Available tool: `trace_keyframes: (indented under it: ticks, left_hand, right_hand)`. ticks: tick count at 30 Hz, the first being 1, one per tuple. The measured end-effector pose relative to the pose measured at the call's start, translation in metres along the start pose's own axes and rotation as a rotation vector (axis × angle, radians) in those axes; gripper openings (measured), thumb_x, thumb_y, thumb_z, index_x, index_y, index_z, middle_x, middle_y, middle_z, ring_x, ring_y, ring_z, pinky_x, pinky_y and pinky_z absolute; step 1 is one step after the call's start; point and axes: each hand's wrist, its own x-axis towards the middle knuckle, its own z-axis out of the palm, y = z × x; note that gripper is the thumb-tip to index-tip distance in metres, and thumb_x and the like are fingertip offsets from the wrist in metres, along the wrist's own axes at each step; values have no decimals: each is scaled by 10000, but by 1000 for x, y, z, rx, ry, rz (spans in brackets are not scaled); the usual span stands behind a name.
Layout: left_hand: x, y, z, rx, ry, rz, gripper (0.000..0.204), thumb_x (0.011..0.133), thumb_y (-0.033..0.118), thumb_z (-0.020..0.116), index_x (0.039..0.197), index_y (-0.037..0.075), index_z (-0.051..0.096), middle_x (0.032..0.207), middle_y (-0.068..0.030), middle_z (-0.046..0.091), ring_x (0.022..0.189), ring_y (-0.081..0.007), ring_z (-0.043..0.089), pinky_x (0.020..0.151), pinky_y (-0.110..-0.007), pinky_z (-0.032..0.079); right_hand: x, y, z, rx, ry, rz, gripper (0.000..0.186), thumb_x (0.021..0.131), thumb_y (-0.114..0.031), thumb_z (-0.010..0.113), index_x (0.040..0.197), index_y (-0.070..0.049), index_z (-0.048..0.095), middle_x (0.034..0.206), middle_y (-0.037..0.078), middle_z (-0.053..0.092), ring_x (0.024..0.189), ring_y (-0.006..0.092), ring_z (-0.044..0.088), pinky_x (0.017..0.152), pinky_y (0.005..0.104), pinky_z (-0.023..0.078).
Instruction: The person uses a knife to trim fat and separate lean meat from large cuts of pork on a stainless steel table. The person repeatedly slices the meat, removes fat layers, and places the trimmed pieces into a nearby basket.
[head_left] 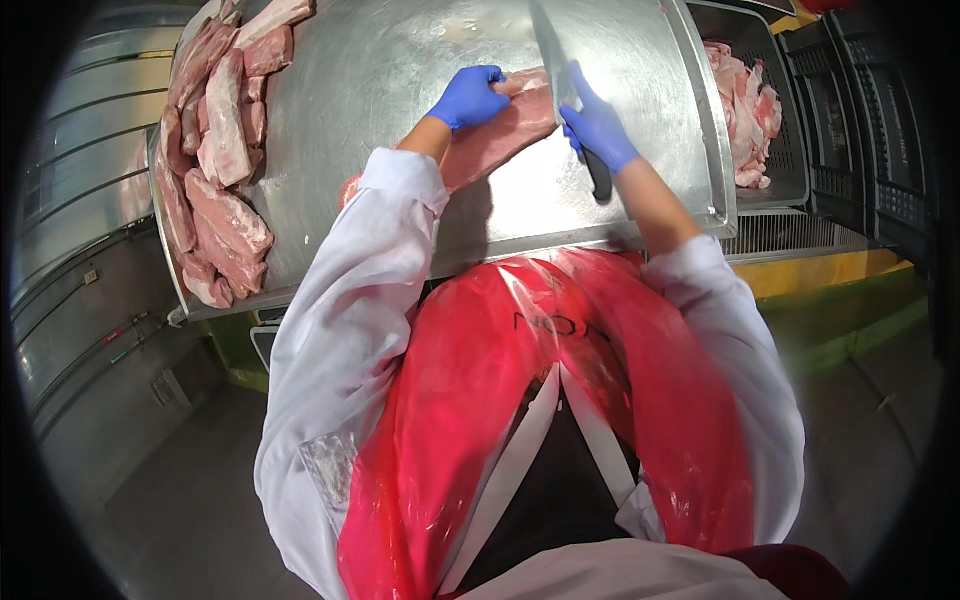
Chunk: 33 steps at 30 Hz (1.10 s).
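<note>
A long strip of raw meat lies slantwise on the steel table. My left hand, in a blue glove, grips its upper edge with curled fingers. In my right hand, also gloved in blue, is a long knife with a black handle. The blade points away from me and stands at the right end of the meat. Its far part is smeared by motion. My right index finger stretches along the blade while the other fingers wrap the handle.
Several meat strips are heaped along the table's left side. Past the raised right rim, a dark crate holds pale trimmings. Black crates stand farther right. A red plastic apron covers my front.
</note>
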Motion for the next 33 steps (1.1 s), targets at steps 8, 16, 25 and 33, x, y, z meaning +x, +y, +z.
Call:
trace_keyframes:
  ticks: [8,16,25,33]
  left_hand:
    - [40,6,8,158,-115,131,344,802,309,685,923,-9,732,899,-257,701,839,-398,686,790,-432,538]
    - [28,10,0,257,-25,334,255,822,205,690,939,-21,689,877,-257,669,741,-358,620,737,-406,507]
    - [30,-4,-32,-32,-89,386,227,902,196,691,1030,8,695,823,-40,667,763,-111,572,726,-301,491]
    - [9,-58,-84,-353,55,390,171,940,154,691,1046,20,681,921,4,672,830,-83,593,785,-258,488]
  right_hand:
    - [29,19,-16,58,133,-65,803,963,-103,557,1624,-241,122,827,97,631,583,142,603,493,312,536]
    - [16,-4,10,-52,-143,35,813,935,-98,571,1621,-255,163,773,84,614,591,157,587,511,312,516]
    - [2,-12,41,-39,-359,6,762,938,-130,525,1613,-124,172,766,62,586,546,138,541,506,295,498]
    - [-54,-35,78,-362,-454,60,727,985,-146,434,1624,-273,110,702,85,599,500,166,560,518,317,520]
